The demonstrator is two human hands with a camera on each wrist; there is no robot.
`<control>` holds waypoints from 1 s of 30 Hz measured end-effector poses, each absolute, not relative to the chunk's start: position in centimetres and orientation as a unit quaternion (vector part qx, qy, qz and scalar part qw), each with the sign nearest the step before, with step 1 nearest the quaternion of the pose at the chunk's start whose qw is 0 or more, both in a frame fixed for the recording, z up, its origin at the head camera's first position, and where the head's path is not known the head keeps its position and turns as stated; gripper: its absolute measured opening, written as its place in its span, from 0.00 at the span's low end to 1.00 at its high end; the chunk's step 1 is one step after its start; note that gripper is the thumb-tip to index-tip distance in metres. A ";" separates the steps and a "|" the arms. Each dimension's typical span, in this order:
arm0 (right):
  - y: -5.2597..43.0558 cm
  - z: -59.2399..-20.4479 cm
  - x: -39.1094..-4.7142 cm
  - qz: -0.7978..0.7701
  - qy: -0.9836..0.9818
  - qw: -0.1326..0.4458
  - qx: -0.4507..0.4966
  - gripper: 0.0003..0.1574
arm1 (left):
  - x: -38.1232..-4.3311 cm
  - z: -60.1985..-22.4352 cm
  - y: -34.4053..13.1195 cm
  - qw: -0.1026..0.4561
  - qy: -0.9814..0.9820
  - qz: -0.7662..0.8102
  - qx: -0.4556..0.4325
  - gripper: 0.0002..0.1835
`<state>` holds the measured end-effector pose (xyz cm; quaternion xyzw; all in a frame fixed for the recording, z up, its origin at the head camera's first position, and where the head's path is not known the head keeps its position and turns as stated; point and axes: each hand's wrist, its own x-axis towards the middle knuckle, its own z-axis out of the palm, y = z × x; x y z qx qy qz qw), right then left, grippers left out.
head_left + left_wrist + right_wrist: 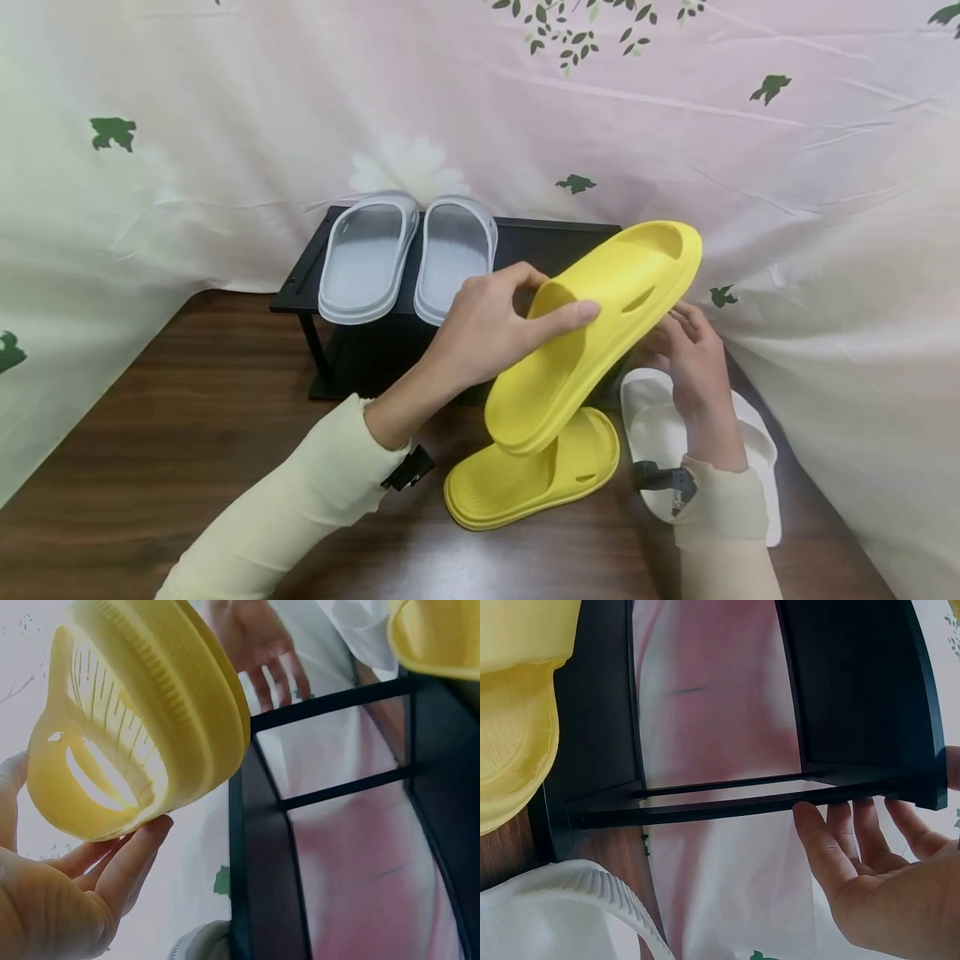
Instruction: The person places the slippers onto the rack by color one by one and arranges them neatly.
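My left hand [480,325] pinches a yellow slipper [588,350] at its strap opening, thumb on top of the strap. The slipper is raised and tilted, toe pointing up and right, in front of the black shoe rack [551,242]. In the left wrist view, fingers of the left hand [67,900] support the strap's edge. Partly behind the slipper, my right hand [697,358] is at the rack's right end. Its extended fingertips are right at the rack's side bar [705,815] in the right wrist view. A second yellow slipper [498,487] lies on the floor below.
Two grey slippers [365,267] sit side by side on the rack's top left. White slippers [757,467] lie on the wooden floor [180,433] at right, partly covered by the right arm. A patterned cloth [847,208] hangs behind and along both sides.
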<state>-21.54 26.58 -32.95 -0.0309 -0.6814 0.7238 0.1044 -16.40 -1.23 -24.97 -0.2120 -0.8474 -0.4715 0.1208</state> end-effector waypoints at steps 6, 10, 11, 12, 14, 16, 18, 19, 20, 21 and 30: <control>26.8 -33.1 -21.8 0.729 -0.676 0.101 -0.025 0.27 | -18.0 -23.3 -0.7 0.116 -0.858 -0.460 -0.198 0.28; 26.9 -33.3 -22.0 0.735 -0.671 0.098 -0.020 0.28 | -18.9 -22.8 -0.4 0.131 -0.858 -0.456 -0.196 0.29; 26.9 -33.3 -22.1 0.736 -0.670 0.096 -0.019 0.28 | -19.2 -22.7 -0.3 0.134 -0.859 -0.454 -0.194 0.29; 26.9 -33.3 -22.2 0.739 -0.667 0.094 -0.018 0.28 | -19.5 -22.5 -0.3 0.135 -0.861 -0.451 -0.191 0.29; 26.9 -33.3 -22.3 0.740 -0.666 0.092 -0.020 0.28 | -20.0 -22.1 -0.2 0.135 -0.867 -0.444 -0.183 0.29; 26.9 -33.1 -22.4 0.739 -0.668 0.089 -0.023 0.30 | -20.7 -21.6 0.0 0.134 -0.875 -0.431 -0.174 0.30; 27.0 -33.0 -22.5 0.735 -0.671 0.088 -0.026 0.32 | -21.4 -21.1 0.2 0.134 -0.885 -0.415 -0.163 0.32; 27.0 -32.9 -22.6 0.734 -0.673 0.088 -0.027 0.32 | -21.7 -20.8 0.3 0.131 -0.889 -0.410 -0.158 0.33; 27.0 -32.9 -22.6 0.736 -0.671 0.087 -0.027 0.33 | -22.0 -20.5 0.4 0.129 -0.893 -0.403 -0.155 0.34; 27.0 -32.8 -22.7 0.737 -0.669 0.087 -0.026 0.33 | -22.4 -20.3 0.6 0.125 -0.896 -0.398 -0.152 0.35; 27.0 -33.0 -23.0 0.742 -0.663 0.090 -0.022 0.31 | -25.1 -18.4 1.2 0.098 -0.932 -0.323 -0.129 0.36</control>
